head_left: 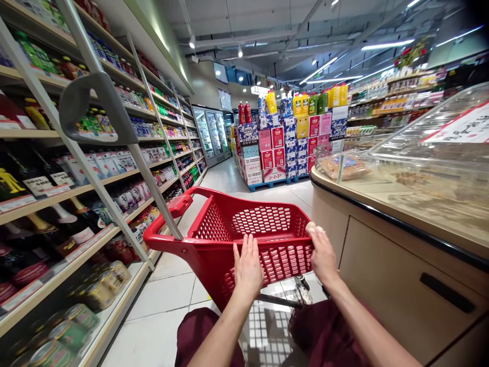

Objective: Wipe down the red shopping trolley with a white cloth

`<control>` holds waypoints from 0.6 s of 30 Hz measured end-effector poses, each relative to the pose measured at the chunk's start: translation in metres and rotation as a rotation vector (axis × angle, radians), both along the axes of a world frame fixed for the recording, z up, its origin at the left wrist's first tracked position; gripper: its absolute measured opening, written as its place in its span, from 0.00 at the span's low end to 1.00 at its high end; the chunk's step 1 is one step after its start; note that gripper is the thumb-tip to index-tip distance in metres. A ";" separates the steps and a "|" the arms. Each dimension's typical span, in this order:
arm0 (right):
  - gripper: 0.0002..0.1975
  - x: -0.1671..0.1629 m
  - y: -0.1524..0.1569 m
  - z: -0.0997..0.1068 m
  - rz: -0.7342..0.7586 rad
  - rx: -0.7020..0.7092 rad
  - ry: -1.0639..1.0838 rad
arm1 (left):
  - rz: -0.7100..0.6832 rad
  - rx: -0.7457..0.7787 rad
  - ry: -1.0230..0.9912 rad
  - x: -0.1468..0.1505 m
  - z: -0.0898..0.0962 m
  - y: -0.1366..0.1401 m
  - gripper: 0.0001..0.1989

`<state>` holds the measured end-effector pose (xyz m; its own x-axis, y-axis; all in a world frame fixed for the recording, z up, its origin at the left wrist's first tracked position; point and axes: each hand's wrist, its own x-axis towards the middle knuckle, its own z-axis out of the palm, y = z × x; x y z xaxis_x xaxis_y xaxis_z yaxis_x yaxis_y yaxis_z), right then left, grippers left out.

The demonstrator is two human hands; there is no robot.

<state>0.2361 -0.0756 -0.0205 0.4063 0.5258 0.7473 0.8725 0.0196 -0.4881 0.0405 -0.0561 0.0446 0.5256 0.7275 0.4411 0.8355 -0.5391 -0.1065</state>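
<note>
Head view: white sign [464,127], red-edged, lies on the clear display cover [424,160] of the counter [378,265]; its dark characters are too oblique to read. Red cartons [278,137] bear pale characters and square codes, wording too small. Dark bottles [34,178] on the left shelving [132,216] carry white labels, lettering not safely legible.

Containers: clear package [344,167] of brownish food at the counter's far left corner. Cartons stacked on a blue pallet [269,185], topped by red bottles [247,112], green bottles [323,102] and yellow bottles [338,95].

Red cart [214,250]: slotted walls, grey looped grip [120,120] on a metal bar at left; stands beside the counter's left edge. Left hand [248,267] rests at its near rim, fingers extended, close together. Right hand [324,252] touches the near right corner, fingers bent over it; cannot tell how firmly they grip.
</note>
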 end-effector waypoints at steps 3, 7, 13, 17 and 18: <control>0.36 -0.032 0.008 0.013 0.257 0.002 -0.132 | 0.004 0.008 0.005 -0.007 0.001 0.001 0.31; 0.34 -0.025 0.007 0.012 0.235 -0.043 -0.132 | 0.002 0.022 -0.006 -0.021 0.002 0.002 0.30; 0.36 -0.037 0.007 0.010 0.126 0.008 -0.078 | 0.068 0.086 -0.038 -0.047 0.008 0.004 0.30; 0.38 -0.071 0.012 0.018 0.353 -0.026 -0.190 | 0.102 0.106 -0.052 -0.065 0.016 0.005 0.29; 0.38 -0.070 0.013 0.019 0.327 -0.022 -0.173 | 0.112 0.116 -0.057 -0.070 0.017 0.006 0.30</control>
